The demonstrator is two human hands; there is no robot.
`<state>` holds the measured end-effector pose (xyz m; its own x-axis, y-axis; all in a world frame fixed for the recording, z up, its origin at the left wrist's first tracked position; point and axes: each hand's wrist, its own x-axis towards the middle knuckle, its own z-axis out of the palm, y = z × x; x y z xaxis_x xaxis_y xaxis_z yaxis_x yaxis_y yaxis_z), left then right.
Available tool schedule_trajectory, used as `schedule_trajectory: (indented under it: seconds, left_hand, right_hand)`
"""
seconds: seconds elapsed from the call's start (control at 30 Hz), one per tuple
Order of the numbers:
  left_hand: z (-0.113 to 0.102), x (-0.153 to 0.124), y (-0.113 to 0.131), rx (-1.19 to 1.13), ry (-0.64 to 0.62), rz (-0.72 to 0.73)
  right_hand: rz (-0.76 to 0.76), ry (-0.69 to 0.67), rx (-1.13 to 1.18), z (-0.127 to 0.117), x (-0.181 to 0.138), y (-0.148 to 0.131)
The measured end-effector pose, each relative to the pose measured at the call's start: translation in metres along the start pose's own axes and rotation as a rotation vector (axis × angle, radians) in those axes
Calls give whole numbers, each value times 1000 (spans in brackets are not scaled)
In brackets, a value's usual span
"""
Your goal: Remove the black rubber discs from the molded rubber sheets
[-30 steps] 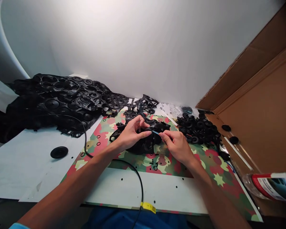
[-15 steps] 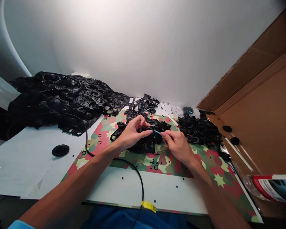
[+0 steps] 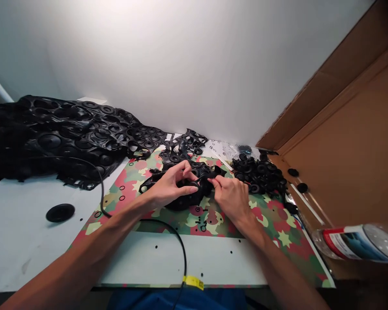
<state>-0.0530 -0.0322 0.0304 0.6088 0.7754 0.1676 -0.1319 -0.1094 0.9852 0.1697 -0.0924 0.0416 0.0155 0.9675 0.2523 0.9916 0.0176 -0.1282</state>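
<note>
— Where does the view look from?
— From the person's head, forward and down over the table point(image 3: 19, 234), facing the white wall point(image 3: 187, 64).
— How near?
— Close: left hand point(image 3: 168, 189) and right hand point(image 3: 231, 198) meet mid-frame, with the forearms entering from the bottom edge.

Black rubber sheet point(image 3: 181, 189) on a camouflage mat point(image 3: 278, 224) — red, green, cream stars — beside a brown cardboard box point(image 3: 352, 163).

The bottle point(image 3: 355, 243) is cut off at right; the sheet pile point(image 3: 61, 137) at left; the left hand point(image 3: 168, 189) and right hand point(image 3: 231, 198) hide much of the rubber piece point(image 3: 183, 203).
</note>
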Motion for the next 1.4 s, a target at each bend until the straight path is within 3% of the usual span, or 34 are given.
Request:
schedule_trajectory:
  seconds: [0.13, 0.3, 0.37, 0.47, 0.63, 0.83, 1.13, 1.4]
  left_hand:
    - [-7, -2, 6, -82, -158, -109]
    - [-15, -1, 3, -126, -213, -130]
    - [-15, 0, 2, -123, -174, -118]
    - [-12, 1, 3, -147, -57, -94]
    - [-8, 2, 1, -162, -8, -70]
    - [-7, 3, -2, -193, -4, -51]
    - [-4, 3, -5, -240, 68, 4]
    - [4, 4, -14, -135, 210, 50]
  right_hand:
    - [55, -4, -30, 0, 2, 3]
    - [81, 12, 146, 3, 4, 8]
    - [35, -71, 416, 4, 7, 15]
    - [-79, -319, 724, 1, 13, 32]
    - [-85, -589, 946, -15, 15, 55]
    - [-77, -730, 1005, -20, 8, 39]
    - [-57, -570, 871, -21, -6, 20]
    - [-12, -276, 556, -38, -24, 11]
